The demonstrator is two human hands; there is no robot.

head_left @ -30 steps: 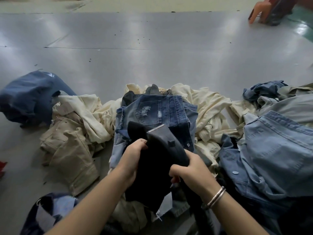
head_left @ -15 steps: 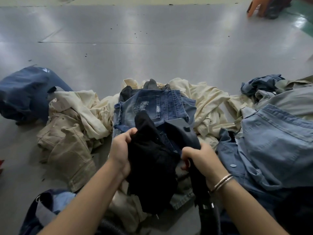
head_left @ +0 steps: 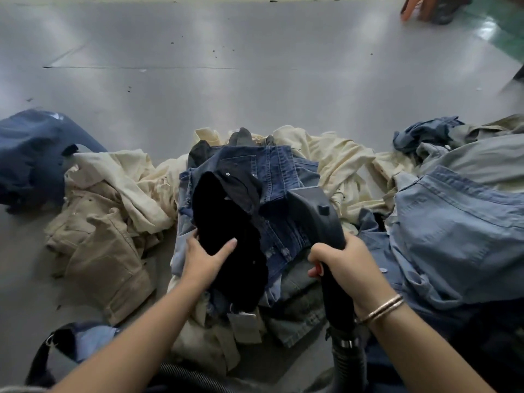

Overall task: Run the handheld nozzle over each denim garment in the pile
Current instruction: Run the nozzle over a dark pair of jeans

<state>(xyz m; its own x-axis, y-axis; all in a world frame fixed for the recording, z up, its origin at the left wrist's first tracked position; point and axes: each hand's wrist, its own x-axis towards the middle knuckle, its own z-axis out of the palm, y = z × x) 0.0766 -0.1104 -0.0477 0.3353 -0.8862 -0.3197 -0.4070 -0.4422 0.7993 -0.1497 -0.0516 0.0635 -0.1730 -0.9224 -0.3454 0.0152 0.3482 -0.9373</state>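
I see the grey floor (head_left: 255, 89) carrying a sprawling pile of garments (head_left: 348, 171) along its near edge, cream and tan pieces left, light blue denim right. On top at the middle lies a blue denim garment (head_left: 283, 177) with a black garment (head_left: 226, 239) over it. My right hand (head_left: 340, 268) is clenched around the dark nozzle (head_left: 314, 211), its mouth against the blue denim. My left hand (head_left: 204, 259) grasps the black garment, thumb on top.

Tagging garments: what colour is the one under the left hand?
Black garment, held by the left hand; head view.
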